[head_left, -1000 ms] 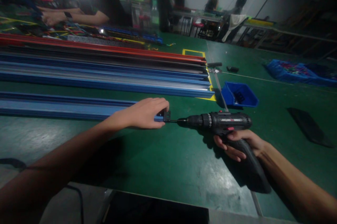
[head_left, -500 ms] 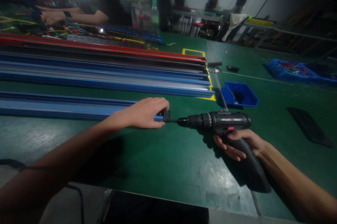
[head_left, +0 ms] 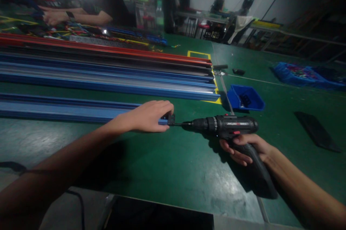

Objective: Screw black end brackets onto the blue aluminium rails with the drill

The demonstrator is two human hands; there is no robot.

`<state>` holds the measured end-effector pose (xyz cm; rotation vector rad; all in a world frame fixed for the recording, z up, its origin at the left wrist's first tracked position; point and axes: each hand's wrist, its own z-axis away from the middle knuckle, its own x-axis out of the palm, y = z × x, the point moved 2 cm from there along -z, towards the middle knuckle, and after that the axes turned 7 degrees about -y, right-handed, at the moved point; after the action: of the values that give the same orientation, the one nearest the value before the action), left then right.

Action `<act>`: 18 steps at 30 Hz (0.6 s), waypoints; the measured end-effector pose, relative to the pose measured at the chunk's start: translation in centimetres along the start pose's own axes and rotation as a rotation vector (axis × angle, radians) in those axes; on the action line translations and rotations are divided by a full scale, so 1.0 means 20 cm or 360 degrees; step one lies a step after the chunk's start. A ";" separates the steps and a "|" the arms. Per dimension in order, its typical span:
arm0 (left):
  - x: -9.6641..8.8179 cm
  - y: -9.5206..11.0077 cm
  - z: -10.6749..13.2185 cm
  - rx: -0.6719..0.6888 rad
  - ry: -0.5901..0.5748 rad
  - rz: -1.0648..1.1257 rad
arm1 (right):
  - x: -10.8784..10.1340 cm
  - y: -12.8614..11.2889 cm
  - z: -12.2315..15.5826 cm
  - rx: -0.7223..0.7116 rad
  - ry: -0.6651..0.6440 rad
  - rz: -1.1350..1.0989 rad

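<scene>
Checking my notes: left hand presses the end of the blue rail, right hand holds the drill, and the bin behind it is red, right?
The bin is blue, not red; the head view shows it. The left hand on the blue rail and the right hand holding the drill are correct.

No legible text anywhere. The cordless drill point(head_left: 229, 126) has a red-and-white nameplate point(head_left: 233, 123) on its body, lettering too blurred to read. The yellow tape outline point(head_left: 198, 54) on the green bench point(head_left: 162, 165) is a marking only, no characters.
</scene>
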<state>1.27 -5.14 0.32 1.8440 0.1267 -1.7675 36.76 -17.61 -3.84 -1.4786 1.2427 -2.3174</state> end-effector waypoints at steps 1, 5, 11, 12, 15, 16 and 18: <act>0.00 0.00 0.00 -0.0001 -0.0002 -0.0003 | 0.00 0.00 0.00 0.0005 0.0001 -0.0004; 0.00 0.00 0.00 -0.0003 -0.0014 -0.0015 | 0.00 0.00 0.00 0.0003 -0.0018 0.0026; 0.00 0.00 0.00 -0.0001 -0.0004 -0.0011 | -0.01 0.00 -0.01 -0.0018 -0.0045 0.0028; 0.00 -0.01 0.00 0.0002 -0.0005 -0.0008 | -0.01 0.00 -0.01 -0.0020 -0.0046 0.0026; 0.01 -0.01 0.00 0.0004 -0.0001 -0.0008 | -0.01 0.00 -0.01 -0.0017 -0.0046 0.0014; 0.01 -0.01 0.00 0.0001 0.0000 -0.0009 | -0.01 0.00 -0.01 -0.0013 -0.0046 0.0010; 0.00 -0.01 0.00 -0.0003 -0.0005 -0.0008 | 0.00 0.00 -0.01 -0.0013 -0.0051 0.0001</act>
<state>1.27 -5.05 0.21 1.8412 0.1322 -1.7730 36.70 -17.49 -3.89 -1.5112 1.2455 -2.2817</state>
